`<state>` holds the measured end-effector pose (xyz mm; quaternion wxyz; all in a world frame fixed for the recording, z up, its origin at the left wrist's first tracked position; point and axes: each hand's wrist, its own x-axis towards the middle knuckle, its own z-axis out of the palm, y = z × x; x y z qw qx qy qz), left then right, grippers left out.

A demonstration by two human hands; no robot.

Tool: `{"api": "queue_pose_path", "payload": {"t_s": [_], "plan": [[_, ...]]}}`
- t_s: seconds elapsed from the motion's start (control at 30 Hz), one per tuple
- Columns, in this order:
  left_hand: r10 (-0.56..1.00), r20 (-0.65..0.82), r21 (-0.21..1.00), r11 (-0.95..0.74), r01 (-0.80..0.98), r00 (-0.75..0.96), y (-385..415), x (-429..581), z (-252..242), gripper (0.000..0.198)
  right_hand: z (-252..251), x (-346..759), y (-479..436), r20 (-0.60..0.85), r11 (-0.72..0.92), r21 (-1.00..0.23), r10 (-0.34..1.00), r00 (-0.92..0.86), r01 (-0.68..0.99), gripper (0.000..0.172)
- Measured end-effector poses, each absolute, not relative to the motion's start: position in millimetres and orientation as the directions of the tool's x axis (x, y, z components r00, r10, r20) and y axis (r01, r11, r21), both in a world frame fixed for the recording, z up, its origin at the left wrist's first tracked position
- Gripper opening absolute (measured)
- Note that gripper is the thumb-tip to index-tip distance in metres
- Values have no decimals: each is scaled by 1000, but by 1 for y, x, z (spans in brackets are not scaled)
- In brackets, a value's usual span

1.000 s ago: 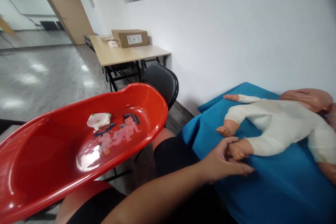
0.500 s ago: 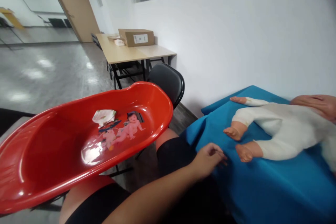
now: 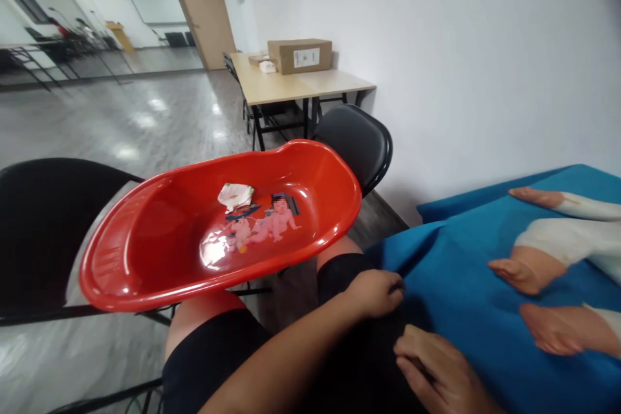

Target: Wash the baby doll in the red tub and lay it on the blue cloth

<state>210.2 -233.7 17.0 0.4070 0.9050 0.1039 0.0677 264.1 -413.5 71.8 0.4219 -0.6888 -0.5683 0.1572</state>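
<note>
My left hand [image 3: 376, 292] rests low over my lap at the edge of the blue cloth [image 3: 460, 259], its fingers curled in and nothing visible in them. Just to its right, my right hand [image 3: 439, 365] is also loosely closed, and I see nothing in it. A baby doll in a white suit [image 3: 572, 236] lies on the cloth, cut off by the right edge, its bare feet pointing toward my hands. Left of my hands is a red baby bathtub [image 3: 160, 226] with a printed picture inside. A white patterned cloth [image 3: 235, 196] lies in the tub.
A black folding chair [image 3: 356, 142] stands behind the tub, and another dark chair [image 3: 53, 226] is at the left. Further back, a wooden table [image 3: 286, 85] holds a cardboard box [image 3: 299, 56]. The white wall [image 3: 485, 77] runs along the right.
The view has swung left, so the tub and doll sit further right in it. My right hand has come into view. My left hand's fingers have curled in more.
</note>
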Motion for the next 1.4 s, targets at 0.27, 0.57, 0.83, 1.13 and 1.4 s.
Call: {"api": "queue_pose_path", "payload": {"t_s": [0.27, 0.57, 0.83, 1.13, 1.4], "plan": [[322, 227, 730, -680, 58, 919, -213, 189, -8, 23, 16, 270, -382, 302, 61, -691, 929, 212, 720, 11], [512, 34, 953, -276, 127, 858, -208, 190, -4, 58, 18, 267, -375, 141, -140, -769, 914, 379, 624, 29], [350, 333, 749, -663, -20, 876, -215, 190, -16, 29, 6, 289, -360, -138, -280, -954, 736, 662, 112, 56], [250, 391, 650, -756, -74, 886, -202, 177, -41, 28, -7, 288, -335, -213, -350, -912, 850, 481, 216, 62], [288, 392, 655, -754, -46, 874, -202, 163, -41, 36, -8, 292, -334, -220, -363, -901, 854, 472, 237, 59]]}}
